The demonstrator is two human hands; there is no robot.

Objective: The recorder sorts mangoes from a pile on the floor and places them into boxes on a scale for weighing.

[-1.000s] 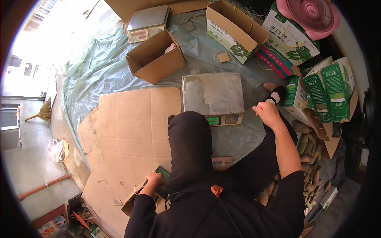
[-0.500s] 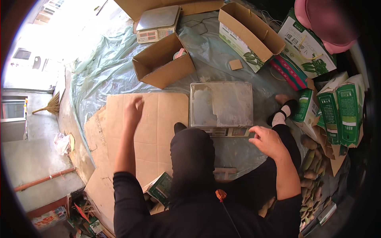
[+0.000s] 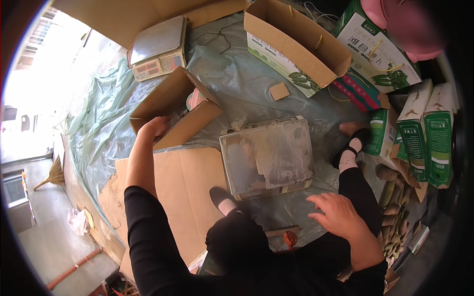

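Observation:
My left hand (image 3: 157, 127) reaches over the near left rim of a small open cardboard box (image 3: 200, 118). Its fingers dip inside, so I cannot make out whether they grip anything. A pink and white round item, perhaps a tape roll (image 3: 195, 100), rests in that box beside some dark, unclear contents. In front of me lies a scale with a worn, smeared metal top (image 3: 269, 155), slightly turned. My right hand (image 3: 335, 213) hovers to the right of its near corner, fingers loosely bent and apart, holding nothing.
A flat cardboard sheet (image 3: 182, 182) lies at left on plastic sheeting (image 3: 232, 64). Another scale (image 3: 158, 47) stands far left. An open carton (image 3: 296, 42), a white-green gift box (image 3: 377, 54), green boxes (image 3: 437, 143) and several long root vegetables (image 3: 395, 207) line the right. A small cardboard square (image 3: 279, 91) lies ahead.
My left hand has gone from above the cardboard sheet into the small box. My right hand stays raised by the near scale. The whole view has tilted and shifted.

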